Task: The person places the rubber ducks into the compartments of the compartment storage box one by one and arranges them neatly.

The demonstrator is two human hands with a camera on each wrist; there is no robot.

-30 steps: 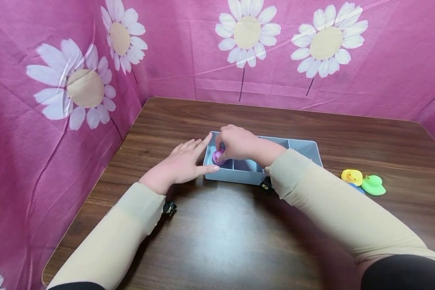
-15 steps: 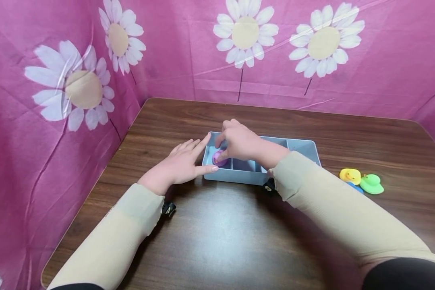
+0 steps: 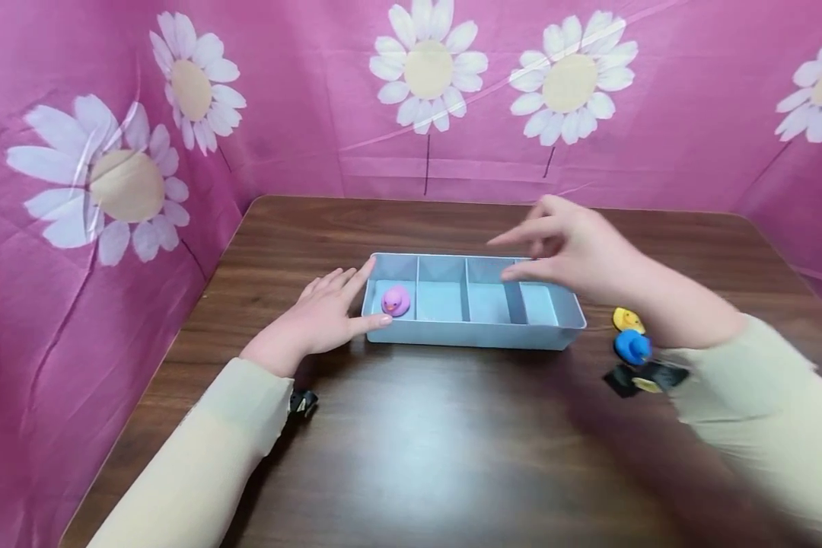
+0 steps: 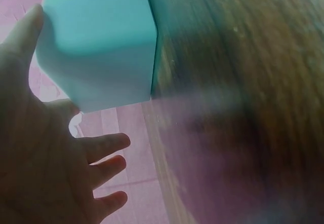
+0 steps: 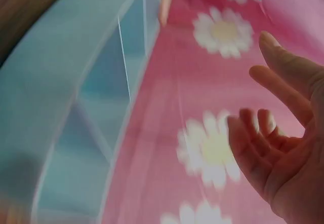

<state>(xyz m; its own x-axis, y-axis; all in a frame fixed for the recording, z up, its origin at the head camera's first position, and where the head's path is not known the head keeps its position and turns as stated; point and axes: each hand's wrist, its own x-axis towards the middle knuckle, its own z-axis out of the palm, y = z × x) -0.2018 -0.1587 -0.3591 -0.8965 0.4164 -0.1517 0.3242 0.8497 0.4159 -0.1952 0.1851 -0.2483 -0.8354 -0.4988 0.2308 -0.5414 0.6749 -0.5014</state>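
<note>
A light blue divided tray (image 3: 473, 335) stands on the table, with a purple rubber duck (image 3: 396, 301) in its leftmost compartment. My left hand (image 3: 315, 316) is spread at the tray's left end, thumb and index fingertip against the rim. In the left wrist view the same hand (image 4: 55, 148) has its other fingers stretched past the tray's end wall (image 4: 111, 72). Above the tray's right end, my right hand (image 3: 575, 247) is in the air with nothing between its parted thumb and fingers. The right wrist view shows that hand (image 5: 283, 138) beside the tray with its fingers loosely bent.
Right of the tray, a blue rubber duck (image 3: 632, 347) and a yellow rubber duck (image 3: 627, 320) sit close together, partly beside the right wrist's black camera mount (image 3: 647, 378). A pink cloth with daisies (image 3: 301, 114) hangs behind the brown wooden table (image 3: 411, 441).
My right hand has let go of the purple duck in the leftmost compartment and moved right, past the tray's middle. It now hides the green duck. My left hand stays at the tray's end.
</note>
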